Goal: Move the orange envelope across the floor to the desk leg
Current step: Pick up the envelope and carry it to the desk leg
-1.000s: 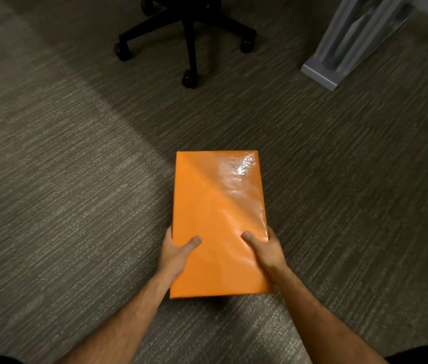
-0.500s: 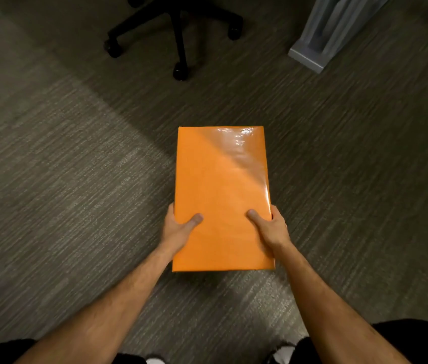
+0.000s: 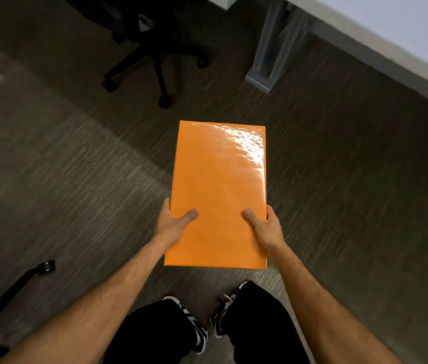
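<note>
Envelope (image 3: 218, 195) is held above the carpet (image 3: 76, 179), well short of the desk leg (image 3: 270, 56). The left hand (image 3: 172, 224) and right hand (image 3: 265, 227) clamp its 2 long edges, thumbs on top. The glossy wrap could slip through that pinch, and the chair base (image 3: 160, 72) beside the leg could snag it.

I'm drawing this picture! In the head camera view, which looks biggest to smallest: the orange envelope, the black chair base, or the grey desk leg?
1. Glossy orange rectangular envelope, though nearest the camera.
2. Black wheeled chair base.
3. Grey metal desk leg.
</note>
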Motion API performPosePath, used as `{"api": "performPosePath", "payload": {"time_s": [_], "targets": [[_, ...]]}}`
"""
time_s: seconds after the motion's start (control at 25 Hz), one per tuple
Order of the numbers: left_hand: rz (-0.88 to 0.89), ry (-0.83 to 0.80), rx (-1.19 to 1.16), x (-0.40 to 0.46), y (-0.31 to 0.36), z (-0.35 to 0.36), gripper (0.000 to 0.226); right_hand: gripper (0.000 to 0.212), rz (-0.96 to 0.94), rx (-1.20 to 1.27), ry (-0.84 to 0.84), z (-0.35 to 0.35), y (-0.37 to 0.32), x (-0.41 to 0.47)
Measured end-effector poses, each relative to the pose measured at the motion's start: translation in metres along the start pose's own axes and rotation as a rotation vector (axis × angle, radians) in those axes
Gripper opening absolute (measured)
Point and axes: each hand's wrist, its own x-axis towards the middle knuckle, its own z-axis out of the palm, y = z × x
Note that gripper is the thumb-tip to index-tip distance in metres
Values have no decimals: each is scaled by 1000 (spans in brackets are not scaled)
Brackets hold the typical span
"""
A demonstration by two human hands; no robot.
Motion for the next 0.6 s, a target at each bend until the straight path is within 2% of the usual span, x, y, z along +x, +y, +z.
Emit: {"api": "performPosePath", "payload": {"time_s": [0.16,0.32,0.6], "targets": [[-5,-33,50,-61,80,11,83,62,21,41,6,-57,-57,-60],[2,-62,105,-90,139,39,83,68,59,43,9,-101,-86,-83],[4,-123,186,-63,173,77,83,67,109,70,17,-131,-101,-60]]}}
